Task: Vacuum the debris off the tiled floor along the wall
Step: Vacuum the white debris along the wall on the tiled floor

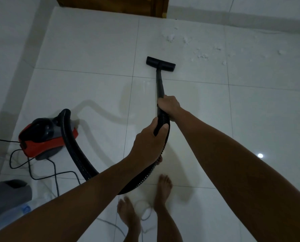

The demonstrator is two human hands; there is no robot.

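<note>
A black vacuum wand (160,84) ends in a flat black floor nozzle (160,63) that rests on the white tiles. My right hand (168,105) grips the wand's lower end. Just behind it, my left hand (150,137) is closed around the ribbed black hose (72,147). The hose loops back to a red and black canister vacuum (42,137) on the floor at my left. White scraps of debris (201,53) are scattered to the right of and beyond the nozzle, near the far wall (250,13).
A wooden door (110,6) stands at the far wall. A black power cord (41,172) trails over the floor by the canister. A white cable (145,213) lies around my bare feet (163,187). A grey object (7,194) sits at the lower left.
</note>
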